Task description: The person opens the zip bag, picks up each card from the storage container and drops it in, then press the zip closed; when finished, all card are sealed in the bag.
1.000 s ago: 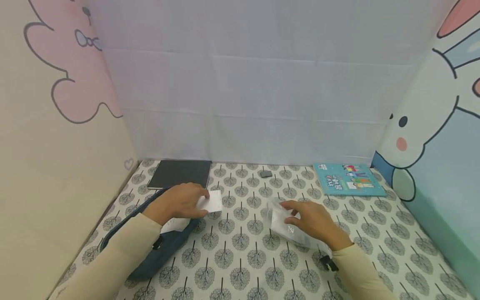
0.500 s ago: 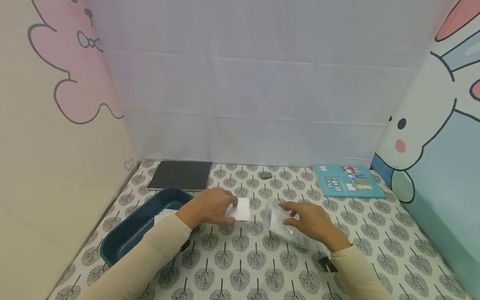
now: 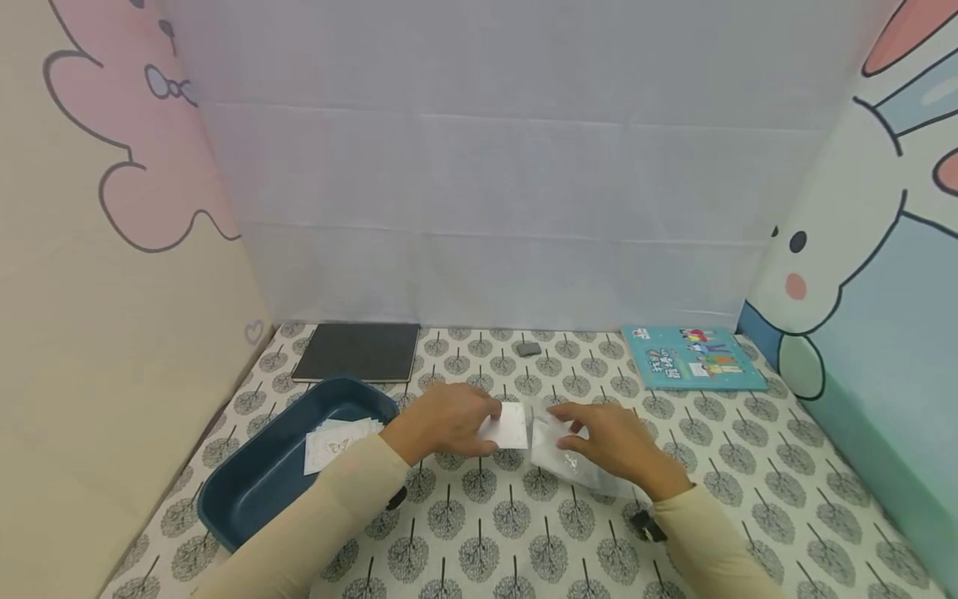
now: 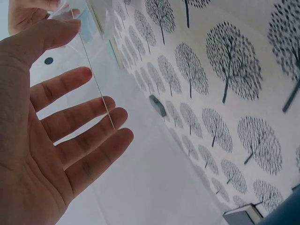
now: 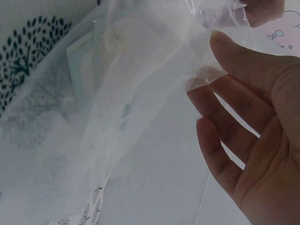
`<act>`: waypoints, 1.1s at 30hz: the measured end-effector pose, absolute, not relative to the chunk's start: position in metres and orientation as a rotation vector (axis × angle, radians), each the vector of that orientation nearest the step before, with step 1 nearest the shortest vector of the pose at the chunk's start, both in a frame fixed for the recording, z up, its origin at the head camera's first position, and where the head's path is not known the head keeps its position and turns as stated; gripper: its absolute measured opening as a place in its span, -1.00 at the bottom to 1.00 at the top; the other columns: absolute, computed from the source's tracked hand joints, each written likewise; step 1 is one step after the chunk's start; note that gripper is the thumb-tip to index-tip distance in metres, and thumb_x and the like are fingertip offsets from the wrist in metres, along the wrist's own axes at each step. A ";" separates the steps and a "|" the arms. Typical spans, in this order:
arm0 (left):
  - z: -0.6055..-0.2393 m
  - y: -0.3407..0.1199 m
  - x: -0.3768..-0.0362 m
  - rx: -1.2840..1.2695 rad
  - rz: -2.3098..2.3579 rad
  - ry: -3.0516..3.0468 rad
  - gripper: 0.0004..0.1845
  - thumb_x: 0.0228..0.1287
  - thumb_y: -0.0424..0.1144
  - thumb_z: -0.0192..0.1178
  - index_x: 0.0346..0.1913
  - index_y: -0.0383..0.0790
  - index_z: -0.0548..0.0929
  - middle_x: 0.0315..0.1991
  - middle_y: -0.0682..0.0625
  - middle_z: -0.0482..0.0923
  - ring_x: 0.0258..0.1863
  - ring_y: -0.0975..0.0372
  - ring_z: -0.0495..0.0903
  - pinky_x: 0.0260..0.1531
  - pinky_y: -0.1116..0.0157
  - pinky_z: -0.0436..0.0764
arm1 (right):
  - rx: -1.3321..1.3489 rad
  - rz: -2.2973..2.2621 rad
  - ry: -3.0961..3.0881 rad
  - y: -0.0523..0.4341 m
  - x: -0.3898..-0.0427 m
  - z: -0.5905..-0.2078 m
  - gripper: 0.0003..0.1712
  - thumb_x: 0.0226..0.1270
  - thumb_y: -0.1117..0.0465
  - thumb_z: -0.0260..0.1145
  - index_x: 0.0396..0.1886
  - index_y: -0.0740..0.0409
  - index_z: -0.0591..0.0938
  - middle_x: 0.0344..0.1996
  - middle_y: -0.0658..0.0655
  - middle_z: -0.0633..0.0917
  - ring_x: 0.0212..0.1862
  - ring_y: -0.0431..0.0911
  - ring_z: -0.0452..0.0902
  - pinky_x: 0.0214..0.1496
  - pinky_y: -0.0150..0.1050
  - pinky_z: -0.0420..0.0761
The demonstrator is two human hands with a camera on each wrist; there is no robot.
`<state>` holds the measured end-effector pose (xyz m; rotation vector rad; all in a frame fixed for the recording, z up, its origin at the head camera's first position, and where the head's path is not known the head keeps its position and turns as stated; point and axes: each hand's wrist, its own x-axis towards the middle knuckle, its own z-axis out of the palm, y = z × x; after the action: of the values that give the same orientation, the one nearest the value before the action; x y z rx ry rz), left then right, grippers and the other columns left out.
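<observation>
The left hand (image 3: 449,418) has brought its pinched white card (image 3: 512,426) near the clear plastic bag (image 3: 557,459) gripped by the right hand (image 3: 623,443), seemingly aligning both.

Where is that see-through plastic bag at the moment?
In the head view, the plastic bag is right of centre, held by the right hand, just right of the white card that the left hand holds.
</observation>
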<state>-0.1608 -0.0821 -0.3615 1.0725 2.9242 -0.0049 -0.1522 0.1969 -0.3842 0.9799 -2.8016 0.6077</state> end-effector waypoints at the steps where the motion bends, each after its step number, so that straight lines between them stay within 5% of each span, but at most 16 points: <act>1: -0.362 -0.080 -0.161 1.070 -0.001 2.922 -0.60 0.17 0.19 0.29 -0.05 0.04 0.68 -0.23 0.14 0.65 -0.43 0.32 0.51 -0.53 0.31 0.52 | 0.985 0.607 -2.801 0.196 -0.153 -0.384 -0.46 0.16 0.07 0.54 0.17 -0.01 0.68 -0.19 -0.02 0.78 -0.34 -0.14 0.66 -0.49 -0.38 0.45; 6: -0.362 -0.073 -0.160 1.071 -0.011 2.918 -0.60 0.15 0.20 0.31 -0.08 0.04 0.68 -0.30 0.17 0.64 -0.50 0.34 0.46 -0.62 0.35 0.46 | 0.987 0.595 -2.799 0.195 -0.153 -0.384 -0.46 0.17 0.07 0.53 0.18 0.00 0.68 -0.19 -0.02 0.78 -0.32 -0.12 0.68 -0.43 -0.35 0.50; 14: -0.362 -0.064 -0.159 1.124 0.055 2.887 -0.61 0.16 0.19 0.36 -0.14 -0.01 0.73 -0.27 0.17 0.66 -0.42 0.32 0.50 -0.46 0.36 0.53 | 1.030 0.584 -2.757 0.192 -0.153 -0.383 -0.47 0.16 0.09 0.53 0.16 0.01 0.69 -0.17 -0.01 0.78 -0.32 -0.11 0.68 -0.40 -0.35 0.51; 23: -0.372 -0.065 -0.153 1.137 0.115 2.904 -0.54 0.36 0.21 0.19 0.10 -0.01 0.73 0.25 0.06 0.55 0.20 0.16 0.53 0.06 0.20 0.59 | 1.034 0.588 -2.739 0.193 -0.151 -0.387 -0.47 0.15 0.09 0.55 0.15 0.01 0.69 -0.20 -0.02 0.78 -0.31 -0.12 0.69 -0.40 -0.34 0.53; 33: -0.372 -0.076 -0.147 1.183 0.051 3.004 -0.56 0.29 0.19 0.28 0.10 0.05 0.71 -0.07 0.11 0.59 -0.18 0.27 0.56 -0.26 0.30 0.61 | 1.006 0.601 -2.744 0.194 -0.154 -0.387 -0.45 0.16 0.10 0.54 0.18 0.01 0.68 -0.19 -0.01 0.78 -0.36 -0.15 0.66 -0.49 -0.39 0.44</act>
<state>-0.1470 -0.0758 -0.3715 1.1827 3.0041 0.0505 -0.1537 0.1942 -0.3867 1.0061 -2.7442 0.6014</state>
